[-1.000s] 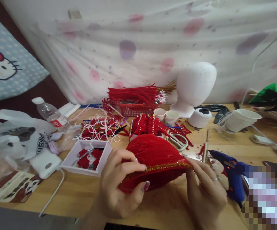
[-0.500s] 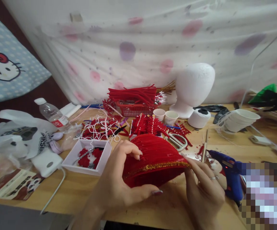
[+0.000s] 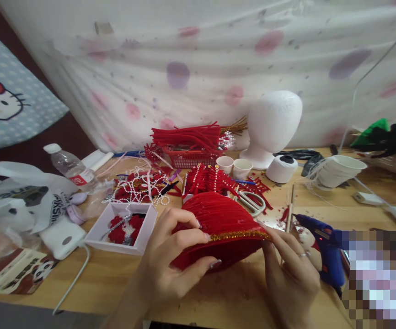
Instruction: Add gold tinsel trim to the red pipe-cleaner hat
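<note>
A red fuzzy cap-like piece [image 3: 218,212], made of ridged rows with a gold glittery trim [image 3: 239,235] along its rim, is held between both hands above the table. My left hand [image 3: 173,249] grips its left side, fingers on the outer surface near the trim and thumb under the rim. On the right end of the rim, my right hand [image 3: 289,265] pinches the edge between thumb and fingers. The hollow underside faces me and lies in shadow. Just right of my right hand is a blue glue gun [image 3: 326,249].
A white box [image 3: 122,228] with red flowers stands left, beside a white adapter [image 3: 62,235] with a cable. Behind are scissors [image 3: 253,201], paper cups [image 3: 242,168], a thread spool [image 3: 282,168], a foam head [image 3: 273,123] and a red basket [image 3: 191,159] of red stems. A bottle [image 3: 69,167] leans left.
My left fingers have come down onto the gold trim, and the thumb has closed in toward the rim. My right hand keeps its pinch. The view has shifted slightly.
</note>
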Demonstrator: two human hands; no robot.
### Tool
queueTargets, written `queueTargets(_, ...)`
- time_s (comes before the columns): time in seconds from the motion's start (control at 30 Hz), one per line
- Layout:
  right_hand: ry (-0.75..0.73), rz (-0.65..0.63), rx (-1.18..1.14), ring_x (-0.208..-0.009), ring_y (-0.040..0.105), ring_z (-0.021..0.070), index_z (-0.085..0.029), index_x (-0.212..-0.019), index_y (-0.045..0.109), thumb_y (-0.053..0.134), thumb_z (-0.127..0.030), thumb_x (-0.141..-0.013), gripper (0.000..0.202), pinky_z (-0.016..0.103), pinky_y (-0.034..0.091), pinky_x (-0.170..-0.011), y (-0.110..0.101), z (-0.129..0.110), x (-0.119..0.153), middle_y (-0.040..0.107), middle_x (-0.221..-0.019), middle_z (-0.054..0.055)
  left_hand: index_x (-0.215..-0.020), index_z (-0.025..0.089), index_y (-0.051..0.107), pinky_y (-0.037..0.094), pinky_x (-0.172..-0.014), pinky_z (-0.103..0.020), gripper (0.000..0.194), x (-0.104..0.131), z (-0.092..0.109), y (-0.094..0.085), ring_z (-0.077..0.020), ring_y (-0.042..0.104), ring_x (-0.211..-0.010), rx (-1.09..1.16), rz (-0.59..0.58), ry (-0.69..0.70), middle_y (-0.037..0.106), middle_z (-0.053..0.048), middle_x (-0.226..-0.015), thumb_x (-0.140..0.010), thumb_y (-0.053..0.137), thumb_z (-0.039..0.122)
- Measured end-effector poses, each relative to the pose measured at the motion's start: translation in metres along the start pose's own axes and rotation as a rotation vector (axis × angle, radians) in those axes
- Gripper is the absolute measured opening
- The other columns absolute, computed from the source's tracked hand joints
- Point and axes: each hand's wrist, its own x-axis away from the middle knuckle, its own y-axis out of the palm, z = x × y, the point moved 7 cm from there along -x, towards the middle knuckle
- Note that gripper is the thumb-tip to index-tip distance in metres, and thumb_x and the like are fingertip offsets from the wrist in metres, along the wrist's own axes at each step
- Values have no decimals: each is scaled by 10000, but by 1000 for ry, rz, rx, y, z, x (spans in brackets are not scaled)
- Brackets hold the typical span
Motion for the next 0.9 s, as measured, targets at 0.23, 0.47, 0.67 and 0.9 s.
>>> queueTargets(0.23,4,1,7,-850,677,177,-326,-1297,647,611,-6,-883,525,294,532,-739,-1,1,0,719,-996,29,-1045,230,591,529,-778,-370,245,2,0,3,-209,549,-964,-32,-12,17,563,-65,-1071,-831,684,156)
queueTargets(0.47,-15,-9,-15,-878,677,171,-322,-1312,635,599,18,-878,552,289,533,-755,2,0,1,715,-1023,31,-1053,236,581,521,-817,-394,265,3,-6,3,-219,564,-978,-6,-6,-25,569,-68,-1080,-821,699,183)
queueTargets(0.67,-23,-15,-42,-846,672,175,-298,-1308,638,591,14,-882,530,285,535,-695,3,-2,0,706,-984,44,-1074,211,554,534,-873,-376,313,8,-26,0,-227,603,-1030,246,96,-176,604,-101,-1095,-811,719,257)
queueTargets(0.9,-10,-7,-87,-844,648,159,-277,-1332,614,555,39,-888,548,265,538,-690,4,-9,0,678,-955,53,-768,211,579,535,-771,-298,145,18,-45,-29,-184,620,-924,175,334,-262,640,-40,-967,-804,719,206)
